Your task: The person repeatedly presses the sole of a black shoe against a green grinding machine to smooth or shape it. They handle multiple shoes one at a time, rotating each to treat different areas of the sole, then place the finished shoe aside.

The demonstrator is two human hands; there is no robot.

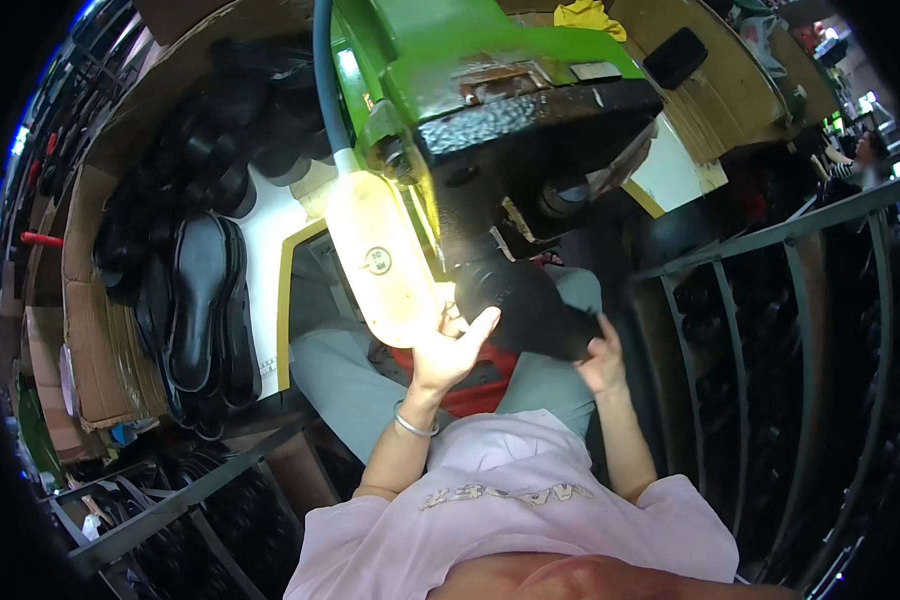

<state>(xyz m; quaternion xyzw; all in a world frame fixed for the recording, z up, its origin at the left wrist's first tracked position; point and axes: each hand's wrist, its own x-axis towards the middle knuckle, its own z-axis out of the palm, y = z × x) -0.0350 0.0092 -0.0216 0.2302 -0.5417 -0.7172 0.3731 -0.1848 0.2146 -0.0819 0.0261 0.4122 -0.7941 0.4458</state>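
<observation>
A black shoe sole (535, 312), dark and blurred in its detail, is held in front of my body, just below the head of a green machine (440, 50). My left hand (448, 352) grips its left end, thumb on the near side, with the other fingers partly lost in bright light. At the opposite, narrower end, my right hand (600, 362) pinches the edge, slightly smeared by motion. Right beside my left hand glows a long pale lamp (375, 262). Above the sole, a dark metal fitting (518, 232) of the machine hangs close to it.
On the left, black soles (202, 300) and a heap of black heeled pieces (220, 150) lie on a white table with a yellow edge (283, 300), backed by cardboard (100, 330). Metal racks stand at right (770, 245) and lower left (190, 500). A red seat (470, 390) shows between my legs.
</observation>
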